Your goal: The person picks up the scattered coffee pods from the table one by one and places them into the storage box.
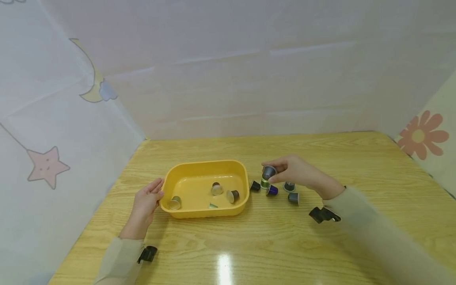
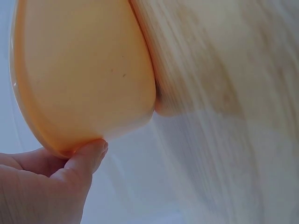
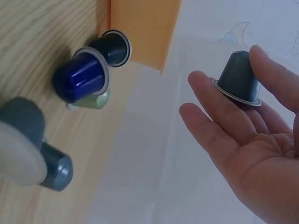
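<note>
A yellow tray (image 1: 199, 166) sits on the wooden table and holds several coffee capsules (image 1: 217, 189). My left hand (image 1: 147, 200) rests against its left end, thumb on the rim (image 2: 88, 154). My right hand (image 1: 295, 172) holds a grey capsule (image 1: 268, 171) between thumb and fingertips, just right of the tray and above a loose cluster. The right wrist view shows this grey capsule (image 3: 238, 77) pinched at the fingertips. Below lie a blue capsule (image 3: 81, 77), a black one (image 3: 112, 46), a green one (image 3: 91, 100) and grey ones (image 3: 56, 170).
Pale fabric walls close in the table (image 1: 320, 245) on the left, back and right. More capsules (image 1: 293, 198) lie on the wood right of the tray. A black clip (image 1: 322, 214) sits at my right sleeve and another (image 1: 147, 253) at my left.
</note>
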`<state>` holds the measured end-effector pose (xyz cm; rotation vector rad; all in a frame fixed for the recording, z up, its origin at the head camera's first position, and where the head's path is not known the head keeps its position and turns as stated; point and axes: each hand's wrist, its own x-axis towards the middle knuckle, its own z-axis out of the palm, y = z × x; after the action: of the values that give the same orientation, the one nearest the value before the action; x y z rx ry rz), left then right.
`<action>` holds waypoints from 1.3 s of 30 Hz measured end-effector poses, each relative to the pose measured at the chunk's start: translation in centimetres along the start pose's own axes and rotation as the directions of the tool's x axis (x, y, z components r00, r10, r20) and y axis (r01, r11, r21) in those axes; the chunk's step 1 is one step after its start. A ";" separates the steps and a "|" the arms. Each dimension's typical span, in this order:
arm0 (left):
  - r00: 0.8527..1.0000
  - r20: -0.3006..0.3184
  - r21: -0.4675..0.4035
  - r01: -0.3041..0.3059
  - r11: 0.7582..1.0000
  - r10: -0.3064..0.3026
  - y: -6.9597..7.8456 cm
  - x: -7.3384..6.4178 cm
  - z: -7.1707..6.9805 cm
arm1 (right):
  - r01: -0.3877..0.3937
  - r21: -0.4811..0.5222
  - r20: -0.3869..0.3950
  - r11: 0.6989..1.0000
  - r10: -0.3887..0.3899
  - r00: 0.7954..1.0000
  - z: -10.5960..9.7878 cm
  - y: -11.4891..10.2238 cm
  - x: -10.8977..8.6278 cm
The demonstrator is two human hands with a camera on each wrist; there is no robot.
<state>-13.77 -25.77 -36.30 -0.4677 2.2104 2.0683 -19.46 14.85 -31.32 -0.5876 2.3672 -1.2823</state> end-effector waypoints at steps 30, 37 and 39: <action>1.000 0.022 0.017 -0.023 1.000 0.023 -0.2 -0.2 -0.1 | 0.051 0.086 0.005 0.995 -0.051 0.999 4.8 -2.9 4.7; 1.000 0.018 0.010 -0.015 1.000 0.015 -0.2 -0.1 -0.1 | 0.061 0.078 0.024 0.995 -0.063 0.998 6.8 -3.5 6.2; 1.000 0.019 0.010 -0.017 1.000 0.017 -0.2 0.0 -0.1 | 0.042 0.086 0.024 0.995 -0.044 0.999 7.2 -3.8 6.5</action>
<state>-13.67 -25.86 -36.45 -0.4287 2.2203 2.0604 -20.56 4.53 -32.65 -0.6285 2.2780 -1.3784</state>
